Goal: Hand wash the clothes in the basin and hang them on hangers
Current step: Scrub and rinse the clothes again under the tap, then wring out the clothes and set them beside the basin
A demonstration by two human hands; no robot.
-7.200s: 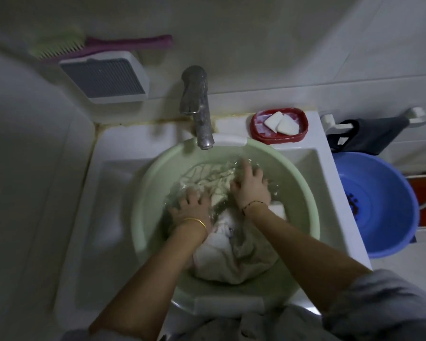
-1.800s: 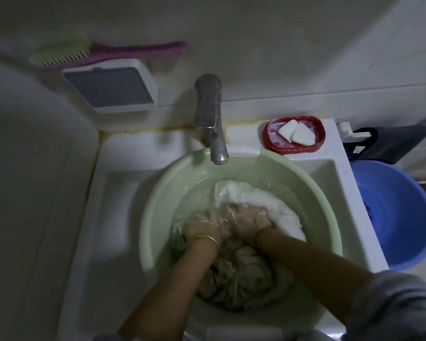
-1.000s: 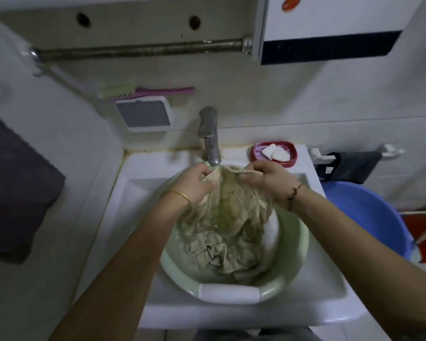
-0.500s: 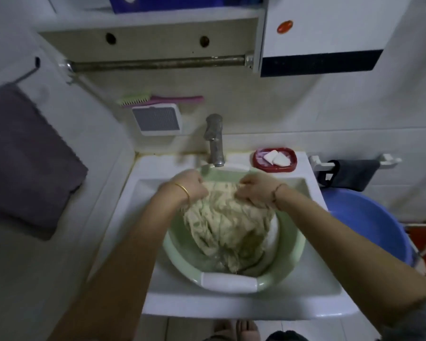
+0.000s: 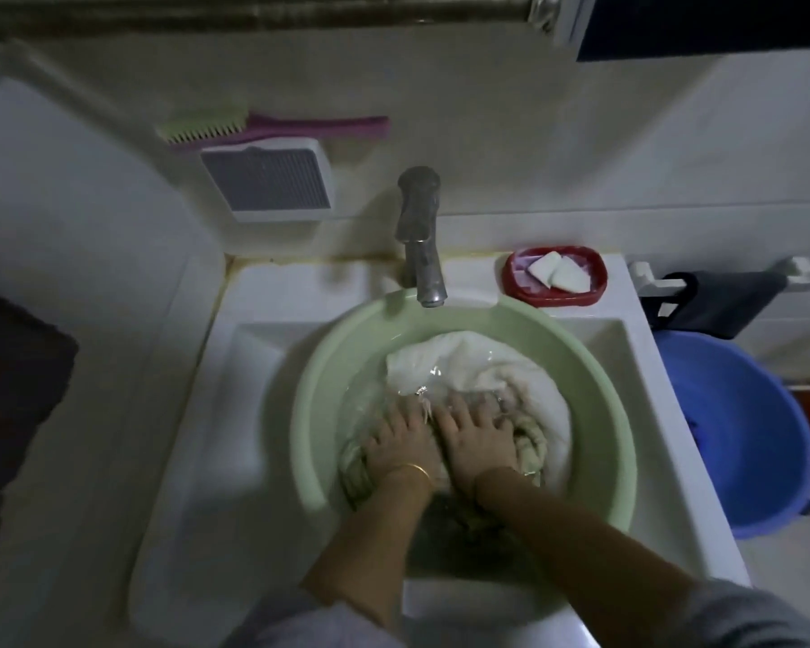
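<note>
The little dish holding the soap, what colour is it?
Red. The oval plastic soap dish shows in the head view, the only one.

both hands [image 5: 440, 449] on clothes [image 5: 524, 390]

We count two basins: one green basin [image 5: 300, 413] around our hands, one blue basin [image 5: 744, 437] off to their right. One tap [image 5: 419, 236] beyond them, one red soap dish [image 5: 595, 292] (two soap pieces [image 5: 557, 271] inside), one brush [image 5: 263, 126].

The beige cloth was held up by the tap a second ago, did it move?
Yes. The beige cloth went down from the tap into the green basin.
</note>
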